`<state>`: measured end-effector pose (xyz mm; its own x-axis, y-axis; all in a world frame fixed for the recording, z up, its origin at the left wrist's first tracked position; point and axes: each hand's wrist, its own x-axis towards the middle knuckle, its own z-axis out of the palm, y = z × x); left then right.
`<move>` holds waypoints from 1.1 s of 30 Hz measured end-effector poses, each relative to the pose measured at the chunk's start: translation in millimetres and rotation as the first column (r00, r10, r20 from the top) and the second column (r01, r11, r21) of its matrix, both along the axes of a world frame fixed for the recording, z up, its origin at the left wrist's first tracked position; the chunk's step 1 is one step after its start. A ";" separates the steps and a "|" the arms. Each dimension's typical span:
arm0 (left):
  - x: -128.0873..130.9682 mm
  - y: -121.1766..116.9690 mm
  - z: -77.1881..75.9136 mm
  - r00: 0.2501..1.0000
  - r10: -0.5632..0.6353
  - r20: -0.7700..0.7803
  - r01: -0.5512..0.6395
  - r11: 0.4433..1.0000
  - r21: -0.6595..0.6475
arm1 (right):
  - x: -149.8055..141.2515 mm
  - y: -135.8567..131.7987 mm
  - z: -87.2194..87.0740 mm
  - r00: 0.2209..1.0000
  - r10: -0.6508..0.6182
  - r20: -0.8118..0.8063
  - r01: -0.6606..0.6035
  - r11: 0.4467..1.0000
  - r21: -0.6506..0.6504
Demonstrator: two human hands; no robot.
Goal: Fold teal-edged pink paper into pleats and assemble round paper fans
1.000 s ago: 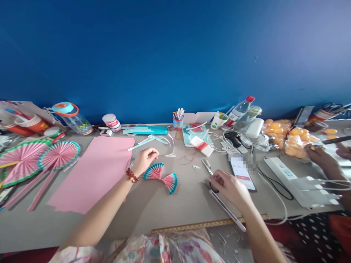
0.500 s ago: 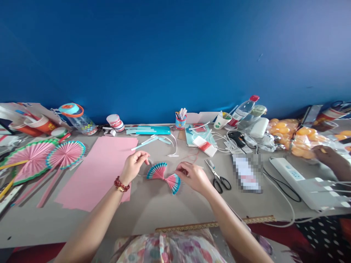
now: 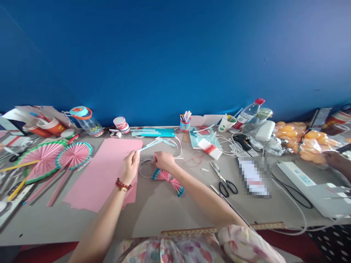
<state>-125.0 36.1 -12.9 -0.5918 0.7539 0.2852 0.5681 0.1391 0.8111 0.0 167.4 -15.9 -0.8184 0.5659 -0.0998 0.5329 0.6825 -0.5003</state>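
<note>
My left hand [image 3: 131,165], with a red bead bracelet at the wrist, is closed over the right edge of pink paper sheets [image 3: 101,175]. From its fingertips a narrow pale blue strip [image 3: 149,147] runs to the right. My right hand [image 3: 163,161] is closed, knuckles up, just above a folded pink fan with blue edges [image 3: 170,179], partly covering it. What its fingers hold is hidden. A thin translucent ring [image 3: 141,171] lies between the hands, close to the right fingers.
Finished pleated fans [image 3: 74,155] lie left. Scissors [image 3: 223,180], a red-thread-wound white card [image 3: 210,149], a phone [image 3: 253,177] and a power strip [image 3: 298,179] lie right. Bottles and cups line the wall. Another person's hand [image 3: 338,160] is beside bagged orange balls [image 3: 309,144].
My left hand has moved forward and left to the strip's near end. My right hand has crossed left over the pink fan towards the ring. The view has shifted slightly.
</note>
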 end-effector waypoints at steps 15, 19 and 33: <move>-2.6 3.6 -21.9 0.897 -0.203 -0.393 0.181 0.979 -0.092 | 24.5 44.0 3.7 0.770 -0.519 -0.371 0.164 0.723 -0.671; 0.8 10.2 -23.3 0.846 -0.178 -0.503 0.170 0.983 -0.061 | 57.0 47.0 13.3 0.728 -0.600 -0.332 0.111 0.580 -0.807; 11.3 2.8 4.0 0.763 -0.103 -0.638 0.057 0.994 -0.092 | 105.4 24.4 28.3 0.689 -0.677 -0.261 -0.035 0.329 -0.944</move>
